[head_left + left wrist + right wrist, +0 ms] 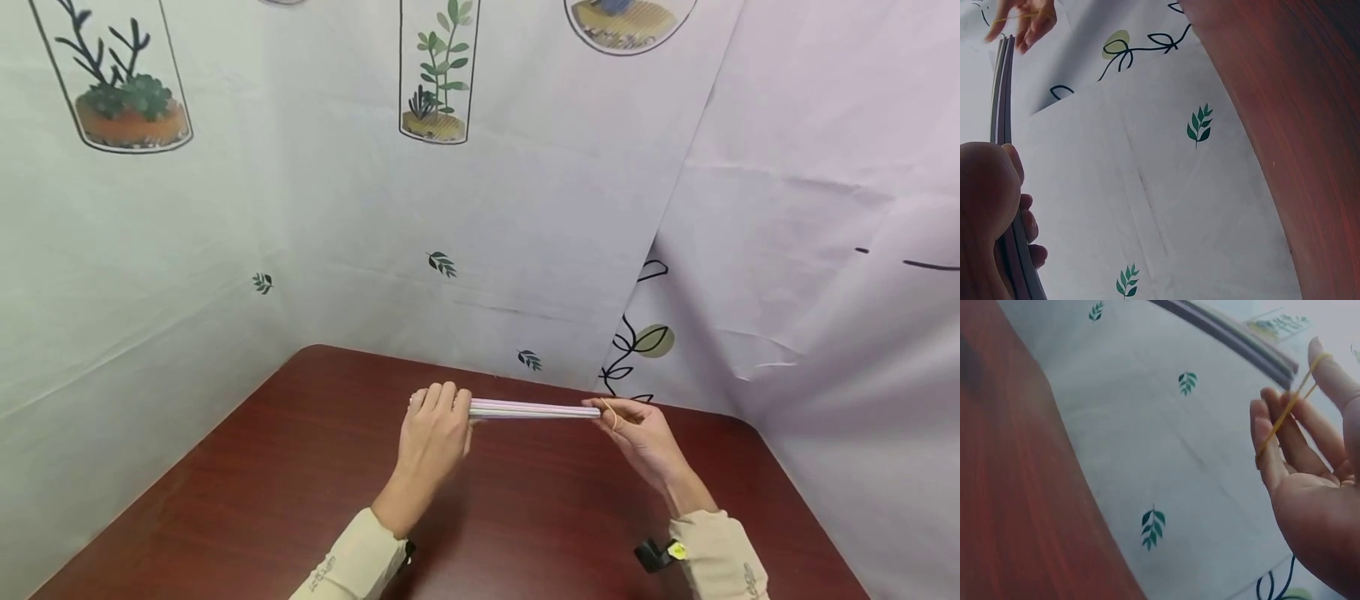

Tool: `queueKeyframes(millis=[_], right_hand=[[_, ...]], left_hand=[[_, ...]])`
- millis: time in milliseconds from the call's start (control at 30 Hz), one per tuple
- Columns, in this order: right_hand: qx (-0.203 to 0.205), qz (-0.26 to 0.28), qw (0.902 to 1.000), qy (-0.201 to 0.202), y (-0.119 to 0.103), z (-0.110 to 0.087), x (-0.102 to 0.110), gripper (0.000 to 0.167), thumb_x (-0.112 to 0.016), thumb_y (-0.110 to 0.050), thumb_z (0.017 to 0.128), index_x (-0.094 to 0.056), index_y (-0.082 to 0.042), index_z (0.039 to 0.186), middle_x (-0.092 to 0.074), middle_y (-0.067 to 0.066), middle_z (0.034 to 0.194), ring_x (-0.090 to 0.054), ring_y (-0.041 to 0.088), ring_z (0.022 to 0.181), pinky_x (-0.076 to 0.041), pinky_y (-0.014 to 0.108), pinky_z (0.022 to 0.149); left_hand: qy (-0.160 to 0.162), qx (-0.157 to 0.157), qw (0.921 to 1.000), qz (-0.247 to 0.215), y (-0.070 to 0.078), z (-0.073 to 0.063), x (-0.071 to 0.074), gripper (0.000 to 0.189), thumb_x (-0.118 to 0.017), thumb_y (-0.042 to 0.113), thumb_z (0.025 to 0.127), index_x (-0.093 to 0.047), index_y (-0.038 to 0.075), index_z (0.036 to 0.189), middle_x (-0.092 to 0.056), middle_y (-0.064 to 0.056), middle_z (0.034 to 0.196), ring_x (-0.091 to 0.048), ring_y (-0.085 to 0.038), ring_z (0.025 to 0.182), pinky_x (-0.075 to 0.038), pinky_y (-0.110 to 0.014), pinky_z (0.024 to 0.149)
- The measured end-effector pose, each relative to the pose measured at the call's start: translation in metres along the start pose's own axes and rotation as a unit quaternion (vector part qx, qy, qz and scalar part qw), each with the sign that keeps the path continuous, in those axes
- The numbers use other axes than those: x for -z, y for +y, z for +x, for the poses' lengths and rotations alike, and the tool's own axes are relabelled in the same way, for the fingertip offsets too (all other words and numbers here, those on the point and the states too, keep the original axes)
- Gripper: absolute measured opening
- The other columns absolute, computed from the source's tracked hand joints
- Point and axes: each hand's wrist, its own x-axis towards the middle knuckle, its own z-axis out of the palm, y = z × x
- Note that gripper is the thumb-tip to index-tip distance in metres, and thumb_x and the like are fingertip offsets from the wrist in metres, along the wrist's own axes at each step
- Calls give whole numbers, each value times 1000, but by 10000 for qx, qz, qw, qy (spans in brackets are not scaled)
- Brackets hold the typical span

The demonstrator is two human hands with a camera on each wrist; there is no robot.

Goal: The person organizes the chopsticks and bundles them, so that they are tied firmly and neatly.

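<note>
My left hand (pixel 435 425) grips a bundle of long thin pastel sticks (pixel 532 409), pink, white and purple, held roughly level above the table. In the left wrist view, fingers and thumb wrap the near part of the bundle. At its free end is my right hand (pixel 647 437). A yellow rubber band (pixel 1284 415) is stretched between that hand's spread thumb and fingers. The right wrist view shows the band just beside the bundle's end (pixel 1282 375); whether they touch, I cannot tell.
Below both hands lies a dark red-brown tabletop (pixel 300 467) with rounded far corners. White cloth (pixel 525 225) printed with plants and leaves hangs along its back and sides. A small black device (pixel 654 556) is at the right sleeve.
</note>
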Motion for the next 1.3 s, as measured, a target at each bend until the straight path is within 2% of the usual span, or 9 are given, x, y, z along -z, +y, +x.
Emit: queueKeyframes(millis=[167,267,400,467,633,800,933,1100,1300], right_hand=[[118,-1342,9908,-158,-7,7,-13,40,-63,5,91,-68,-13,126,-73,-1,111,-61,4,112,-50,20,89],[101,-1948,9806,-177,-10,12,-21,43,-70,2,88,-65,-7,129,-73,-3,109,-65,4,104,-53,22,82],[9,-2287,9733,-183,-11,18,-31,49,-74,1,84,-58,9,130,-69,-5,114,-65,8,105,-56,26,81],[-73,-2494,9682,-180,-12,20,-34,51,-75,2,83,-58,9,130,-67,-6,118,-65,10,107,-56,28,81],[-106,-3037,9519,-395,-16,25,-37,52,-78,0,80,-62,2,130,-65,8,115,-65,13,103,-55,26,79],[-7,-3225,9430,-823,-19,34,-40,53,-80,0,78,-61,8,127,-63,13,108,-67,15,98,-55,26,80],[-79,-3421,9336,-1060,-21,39,-43,54,-82,-4,77,-63,5,127,-63,11,107,-67,20,101,-55,28,83],[-111,-3782,9192,-1095,-24,39,-47,56,-85,-13,76,-65,0,127,-61,7,107,-65,21,99,-55,29,83],[387,-4314,8947,-1089,-25,33,-55,55,-84,-14,76,-66,-1,125,-57,6,104,-56,19,93,-54,27,82]], left_hand=[[25,-31,10000,-66,1,1,-2,18,-53,24,89,-54,6,85,-48,-8,76,-50,-29,74,-41,-40,71],[86,-41,9999,-116,1,0,-3,15,-60,20,84,-54,6,84,-48,-8,76,-50,-30,73,-41,-40,70],[91,-62,9999,-104,1,-1,-2,18,-67,20,82,-55,7,84,-49,-8,76,-51,-29,74,-42,-40,70],[97,-59,9999,-108,2,0,-2,20,-65,23,84,-55,6,83,-49,-8,75,-51,-29,73,-41,-39,69],[146,-20,9998,-148,2,0,-2,25,-55,29,91,-53,6,82,-47,-8,73,-49,-29,71,-39,-39,68],[133,-95,9998,-141,3,0,0,21,-58,26,88,-54,6,82,-48,-8,74,-50,-29,72,-41,-40,69],[66,-139,9998,-120,4,0,1,22,-64,27,85,-55,7,83,-49,-8,76,-52,-29,74,-43,-40,71],[76,-171,9997,-128,4,-1,1,20,-69,21,81,-54,7,81,-49,-7,75,-52,-29,72,-44,-40,70],[57,-220,9997,-106,5,-1,1,19,-69,15,76,-53,7,79,-48,-7,74,-52,-29,71,-45,-38,70]])
